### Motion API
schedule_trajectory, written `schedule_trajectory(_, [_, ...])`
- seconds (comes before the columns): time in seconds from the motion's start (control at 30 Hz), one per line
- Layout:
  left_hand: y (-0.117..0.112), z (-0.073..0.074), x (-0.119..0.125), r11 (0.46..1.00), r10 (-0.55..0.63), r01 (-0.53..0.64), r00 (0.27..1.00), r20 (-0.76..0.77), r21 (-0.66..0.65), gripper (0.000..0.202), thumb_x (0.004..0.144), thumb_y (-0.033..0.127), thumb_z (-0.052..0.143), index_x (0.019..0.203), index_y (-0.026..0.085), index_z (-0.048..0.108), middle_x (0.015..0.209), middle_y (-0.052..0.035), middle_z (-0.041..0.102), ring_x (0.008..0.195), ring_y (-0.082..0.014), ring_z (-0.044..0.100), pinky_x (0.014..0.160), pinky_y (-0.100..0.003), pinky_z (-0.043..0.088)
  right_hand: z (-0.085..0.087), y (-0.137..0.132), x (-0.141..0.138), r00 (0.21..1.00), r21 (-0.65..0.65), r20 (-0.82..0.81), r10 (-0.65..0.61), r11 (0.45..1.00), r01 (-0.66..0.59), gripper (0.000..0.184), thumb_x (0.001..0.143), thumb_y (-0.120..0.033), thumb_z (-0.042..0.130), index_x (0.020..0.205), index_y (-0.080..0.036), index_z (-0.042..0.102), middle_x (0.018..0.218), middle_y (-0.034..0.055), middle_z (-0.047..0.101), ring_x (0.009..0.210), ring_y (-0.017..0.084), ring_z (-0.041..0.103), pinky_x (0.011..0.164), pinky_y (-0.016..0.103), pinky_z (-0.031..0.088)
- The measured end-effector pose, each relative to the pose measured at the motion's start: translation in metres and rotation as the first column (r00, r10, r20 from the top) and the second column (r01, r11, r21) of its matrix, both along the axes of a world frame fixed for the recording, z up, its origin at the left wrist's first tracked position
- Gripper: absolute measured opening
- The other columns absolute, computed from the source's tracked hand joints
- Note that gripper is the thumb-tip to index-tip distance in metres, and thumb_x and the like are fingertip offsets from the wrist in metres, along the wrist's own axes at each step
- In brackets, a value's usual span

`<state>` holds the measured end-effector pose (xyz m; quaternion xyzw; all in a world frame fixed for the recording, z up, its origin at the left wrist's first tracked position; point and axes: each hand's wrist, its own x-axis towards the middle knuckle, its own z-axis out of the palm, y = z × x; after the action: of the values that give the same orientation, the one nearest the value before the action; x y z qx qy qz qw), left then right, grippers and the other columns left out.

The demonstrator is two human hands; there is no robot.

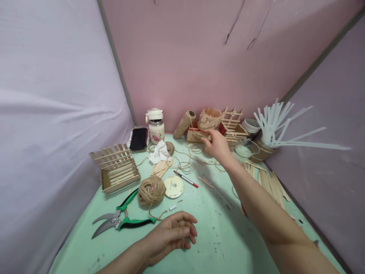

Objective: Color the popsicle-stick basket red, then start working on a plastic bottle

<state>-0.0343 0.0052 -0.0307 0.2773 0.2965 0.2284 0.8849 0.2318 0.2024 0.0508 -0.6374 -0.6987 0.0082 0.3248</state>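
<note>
hands at a mint-green craft table (216,239). my right hand (217,146) is stretched to the far edge, fingertips against a small craft-stick box (194,135) with red trim. the box sits by the pink wall, between a twine roll (184,123) and a stick ladder frame (232,121). i cannot tell whether the fingers grip it. my left hand (173,233) rests near me on the table, loosely curled, holding nothing, near green-handled pruning shears (122,221) and a ball of jute twine (152,190).
</note>
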Motion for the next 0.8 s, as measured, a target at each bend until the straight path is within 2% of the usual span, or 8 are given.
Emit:
schedule_trajectory(0.1, [-0.001, 0.001, 0.001, 1.0, -0.007, 0.007, 1.0, -0.006, 0.016, 0.055, 0.069, 0.045, 0.1, 0.11, 0.017, 0.075, 0.099, -0.0064, 0.073, 0.085, -0.0139, 0.072, 0.074, -0.025, 0.05, 0.01, 0.032, -0.039, 0.998, -0.043, -0.016, 0.067, 0.997, -0.067, 0.051, 0.096, -0.026, 0.064, 0.145, -0.013, 0.057, 0.149, 0.0236, 0.06, 0.134, 0.035, 0.064, 0.112, 0.048, 0.052])
schedule_trajectory(0.2, [-0.002, 0.001, 0.002, 0.999, -0.022, 0.023, 0.999, -0.026, 0.035, 0.06, 0.066, 0.047, 0.101, 0.109, 0.017, 0.074, 0.097, -0.006, 0.073, 0.085, -0.0142, 0.071, 0.073, -0.026, 0.048, 0.022, 0.058, -0.076, 0.999, -0.162, 0.037, 0.026, 0.987, -0.019, 0.065, 0.096, -0.024, 0.066, 0.157, -0.015, 0.044, 0.164, 0.0252, 0.042, 0.135, 0.037, 0.065, 0.11, 0.049, 0.054])
schedule_trajectory(0.33, [-0.003, 0.001, 0.005, 0.997, -0.036, 0.04, 0.998, -0.05, 0.07, 0.065, 0.063, 0.051, 0.102, 0.109, 0.016, 0.072, 0.097, -0.0061, 0.072, 0.085, -0.015, 0.071, 0.073, -0.027, 0.048, 0.031, 0.074, -0.105, 0.99, -0.281, 0.136, -0.046, 0.956, 0.083, 0.056, 0.098, -0.026, 0.065, 0.151, -0.018, 0.048, 0.163, 0.0245, 0.039, 0.124, 0.037, 0.072, 0.102, 0.051, 0.058])
schedule_trajectory(0.47, [-0.003, 0.003, 0.006, 0.993, -0.05, 0.057, 0.996, -0.068, 0.106, 0.07, 0.062, 0.056, 0.101, 0.109, 0.015, 0.071, 0.098, -0.0067, 0.072, 0.087, -0.0161, 0.07, 0.075, -0.029, 0.049, 0.027, 0.078, -0.106, 0.986, -0.256, 0.16, -0.038, 0.964, 0.079, 0.047, 0.1, -0.026, 0.062, 0.145, -0.016, 0.052, 0.16, 0.0247, 0.042, 0.124, 0.036, 0.072, 0.104, 0.05, 0.057])
schedule_trajectory(0.63, [-0.002, 0.004, 0.004, 0.973, -0.053, 0.074, 0.994, -0.1, 0.22, 0.07, 0.063, 0.059, 0.099, 0.11, 0.016, 0.071, 0.101, -0.0073, 0.072, 0.092, -0.0161, 0.066, 0.085, -0.032, 0.051, 0.011, 0.08, -0.089, 0.984, -0.235, 0.159, 0.085, 0.971, -0.046, 0.057, 0.096, -0.023, 0.063, 0.15, -0.012, 0.05, 0.163, 0.0253, 0.041, 0.134, 0.039, 0.066, 0.114, 0.051, 0.053])
schedule_trajectory(0.8, [-0.005, -0.002, 0.004, 0.942, -0.058, 0.099, 0.989, -0.135, 0.319, 0.068, 0.068, 0.064, 0.094, 0.112, 0.016, 0.072, 0.104, -0.0096, 0.072, 0.097, -0.0185, 0.066, 0.094, -0.037, 0.052, -0.002, 0.085, -0.072, 0.98, -0.166, 0.136, 0.146, 0.978, -0.122, 0.062, 0.09, -0.021, 0.066, 0.149, -0.01, 0.052, 0.162, 0.026, 0.044, 0.136, 0.039, 0.064, 0.117, 0.052, 0.051])
